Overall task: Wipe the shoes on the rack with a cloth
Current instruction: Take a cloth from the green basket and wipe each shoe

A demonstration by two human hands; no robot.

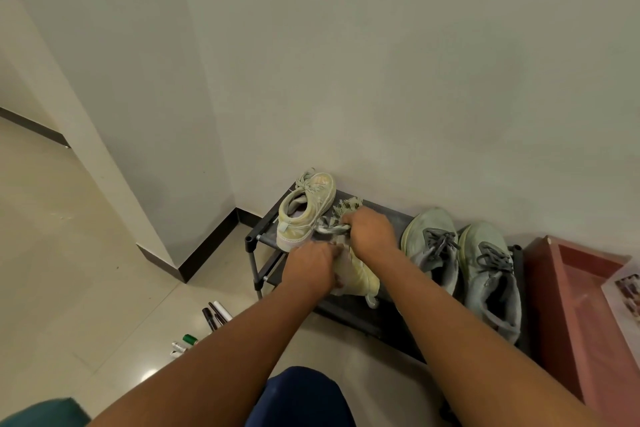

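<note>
A low black shoe rack [388, 213] stands against the wall. On its left end one pale yellow-green sneaker [306, 210] rests upright. Its mate [356, 276] is tipped over in front of me, gripped by my left hand [310, 269] at its near side. My right hand [370, 227] holds a patterned grey-and-white cloth [337, 224] against that shoe's far end, frayed cloth edges showing above the knuckles. Two grey-green running shoes [460, 263] with dark laces sit side by side on the rack's right half.
A reddish-pink box [568, 291] with a printed sheet on it stands right of the rack. Pens and small tubes [204, 326] lie on the tiled floor at the lower left. A wall corner with dark skirting juts out to the left.
</note>
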